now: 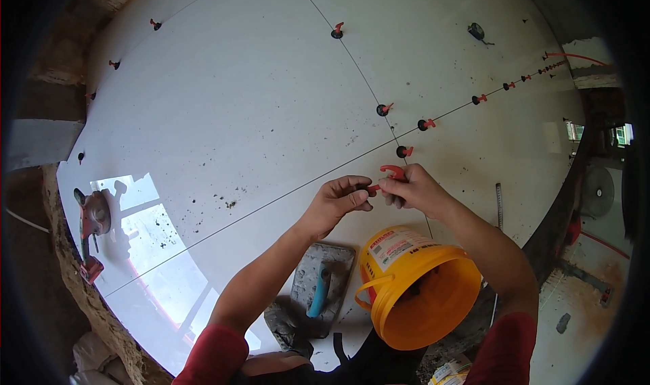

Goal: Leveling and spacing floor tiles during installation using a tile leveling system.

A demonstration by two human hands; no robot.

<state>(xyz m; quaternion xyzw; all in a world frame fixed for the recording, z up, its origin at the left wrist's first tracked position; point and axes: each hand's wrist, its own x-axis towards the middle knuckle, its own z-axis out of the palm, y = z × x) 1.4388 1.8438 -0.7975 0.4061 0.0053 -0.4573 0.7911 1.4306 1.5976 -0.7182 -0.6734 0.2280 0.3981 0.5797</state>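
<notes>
My left hand (342, 202) and my right hand (414, 187) meet over the pale floor tiles (271, 121). My right fingers are closed around a red plastic tile-leveler handle (393, 171), whose curved end shows above them. A narrow red part bridges the gap between the hands, and my left fingertips pinch its end. Whether it belongs to the same piece, I cannot tell. Just beyond my right hand, a tile leveler (403, 151) with a black disc and red handle sits in the joint. Beneath my hands is a yellow bucket (379, 297), tilted, its mouth toward me.
A float with a blue handle (318, 291) lies left of the bucket, beside my shoe (288, 327). A red-and-black power tool (91, 222) stands far left. More levelers (337, 30) line the joints. A tape measure (477, 31) lies far right; a metal ruler (500, 206) lies nearer.
</notes>
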